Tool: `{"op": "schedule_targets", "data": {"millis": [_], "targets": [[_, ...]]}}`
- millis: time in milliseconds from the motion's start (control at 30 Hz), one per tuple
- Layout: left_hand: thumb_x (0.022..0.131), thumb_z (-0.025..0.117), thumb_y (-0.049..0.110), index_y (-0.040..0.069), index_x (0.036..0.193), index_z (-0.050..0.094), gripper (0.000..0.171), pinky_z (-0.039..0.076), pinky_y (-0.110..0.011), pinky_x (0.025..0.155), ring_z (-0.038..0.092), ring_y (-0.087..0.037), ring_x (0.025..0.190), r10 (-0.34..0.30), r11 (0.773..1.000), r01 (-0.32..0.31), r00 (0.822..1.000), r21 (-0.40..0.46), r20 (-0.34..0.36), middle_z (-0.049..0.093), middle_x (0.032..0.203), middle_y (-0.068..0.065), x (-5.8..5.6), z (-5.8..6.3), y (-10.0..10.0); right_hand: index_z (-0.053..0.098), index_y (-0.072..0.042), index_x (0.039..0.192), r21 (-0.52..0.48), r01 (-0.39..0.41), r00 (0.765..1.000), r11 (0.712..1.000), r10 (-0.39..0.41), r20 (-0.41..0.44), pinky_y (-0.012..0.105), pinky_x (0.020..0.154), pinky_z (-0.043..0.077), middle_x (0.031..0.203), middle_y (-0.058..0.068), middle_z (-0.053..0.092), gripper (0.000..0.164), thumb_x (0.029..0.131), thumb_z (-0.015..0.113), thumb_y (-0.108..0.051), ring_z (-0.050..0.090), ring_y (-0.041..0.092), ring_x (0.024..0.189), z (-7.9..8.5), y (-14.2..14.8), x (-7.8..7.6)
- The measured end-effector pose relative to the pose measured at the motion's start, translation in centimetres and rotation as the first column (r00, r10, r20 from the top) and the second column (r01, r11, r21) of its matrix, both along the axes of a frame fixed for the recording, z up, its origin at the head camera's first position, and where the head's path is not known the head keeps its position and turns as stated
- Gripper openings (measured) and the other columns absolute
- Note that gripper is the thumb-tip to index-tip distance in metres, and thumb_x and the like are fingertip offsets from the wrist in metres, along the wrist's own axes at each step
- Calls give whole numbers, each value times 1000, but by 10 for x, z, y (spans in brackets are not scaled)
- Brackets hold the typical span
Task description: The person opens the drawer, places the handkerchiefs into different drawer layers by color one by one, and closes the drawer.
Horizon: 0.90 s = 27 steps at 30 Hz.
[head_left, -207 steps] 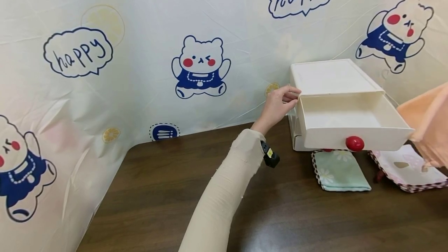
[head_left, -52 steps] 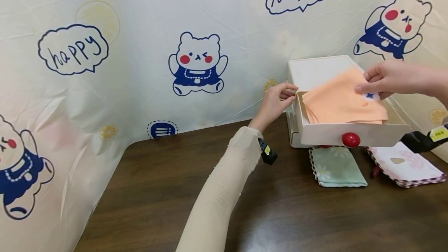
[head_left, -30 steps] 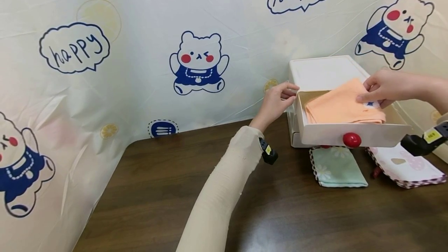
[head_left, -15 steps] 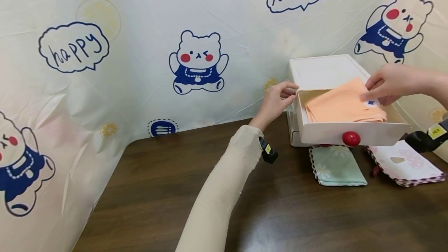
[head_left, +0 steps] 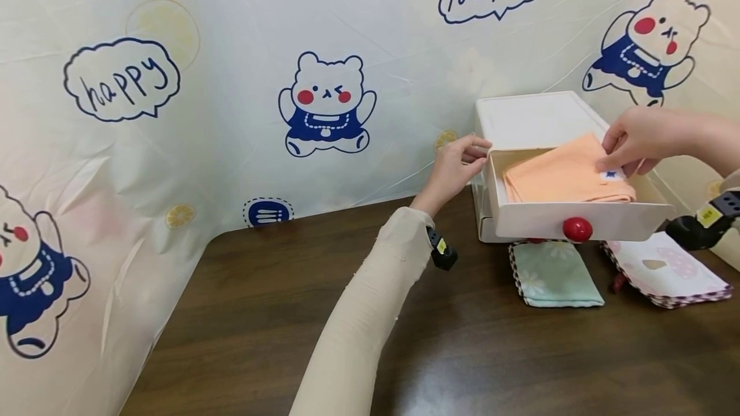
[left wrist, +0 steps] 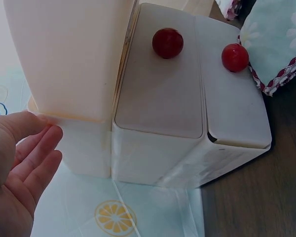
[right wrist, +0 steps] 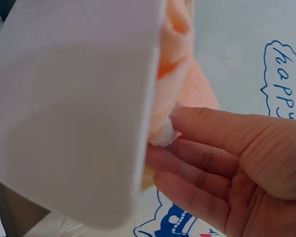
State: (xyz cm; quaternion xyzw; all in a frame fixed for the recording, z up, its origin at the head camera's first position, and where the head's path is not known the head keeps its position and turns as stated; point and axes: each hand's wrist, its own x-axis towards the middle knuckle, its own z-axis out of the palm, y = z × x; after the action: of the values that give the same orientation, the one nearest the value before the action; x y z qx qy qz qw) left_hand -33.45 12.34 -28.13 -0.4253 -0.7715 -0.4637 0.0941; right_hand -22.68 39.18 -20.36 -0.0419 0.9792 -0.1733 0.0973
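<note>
The top drawer [head_left: 636, 220] of a white drawer cabinet [head_left: 537, 117] is pulled out, a red knob [head_left: 577, 229] on its front. Inside it lies a folded orange cloth [head_left: 566, 172] with a small white-and-blue patch. My right hand [head_left: 647, 140] pinches the cloth's right corner between thumb and fingers; in the right wrist view the drawer front covers much of the cloth [right wrist: 180, 74]. At the cabinet's front left edge, my left hand [head_left: 453, 165] touches the side with relaxed fingers. Its thumb and fingertips meet that edge in the left wrist view.
Two closed lower drawers [left wrist: 158, 94] with red knobs sit beneath. On the brown table [head_left: 277, 313], a folded green cloth [head_left: 557, 275] lies before the cabinet, beside a folded white-and-pink cloth [head_left: 665, 271]. A printed curtain [head_left: 231, 95] hangs behind.
The orange cloth has gone from right of the cabinet into the open drawer and then lower inside it, my right hand still pinching its corner. My left hand has stayed at the cabinet's edge.
</note>
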Motion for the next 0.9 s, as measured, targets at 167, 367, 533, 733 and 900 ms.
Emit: {"op": "schedule_targets", "data": {"millis": [167,367,533,733,900], "targets": [[87,62,4,6,109,63,23,48,-14,65,62,-12,78,2,1000,-2,1000,-19,12,67,94,-9,1,1,0,65,9,94,8,20,1000,1000,-20,-11,34,60,54,76,8,65,49,75,75,-35,63,21,63,-2,3,1],[86,63,3,5,108,64,22,48,-14,64,63,-12,76,6,1000,-6,1000,1,6,67,92,-9,0,0,-1,67,8,90,-9,49,998,999,-49,-37,31,58,53,71,6,64,39,75,76,-27,61,21,59,-2,3,1],[86,63,2,6,107,64,22,48,-14,64,62,-10,75,8,1000,-8,1000,2,9,68,91,-9,0,1,0,67,5,86,1,36,998,999,-36,-46,28,57,53,70,4,61,32,74,77,-22,59,20,57,-3,0,3],[86,63,3,5,108,64,22,48,-15,64,63,-13,76,4,1000,-4,1000,7,12,67,92,-10,1,0,0,67,4,86,16,-1,1000,1000,0,11,29,57,53,71,3,59,21,77,74,-14,57,17,57,-5,-6,4],[86,62,3,6,108,64,22,48,-15,64,62,-12,76,4,1000,-4,1000,8,9,67,91,-9,0,-1,0,68,4,89,36,-37,997,999,35,62,29,58,52,72,3,58,18,79,72,-11,54,16,57,-3,-10,4]]}}
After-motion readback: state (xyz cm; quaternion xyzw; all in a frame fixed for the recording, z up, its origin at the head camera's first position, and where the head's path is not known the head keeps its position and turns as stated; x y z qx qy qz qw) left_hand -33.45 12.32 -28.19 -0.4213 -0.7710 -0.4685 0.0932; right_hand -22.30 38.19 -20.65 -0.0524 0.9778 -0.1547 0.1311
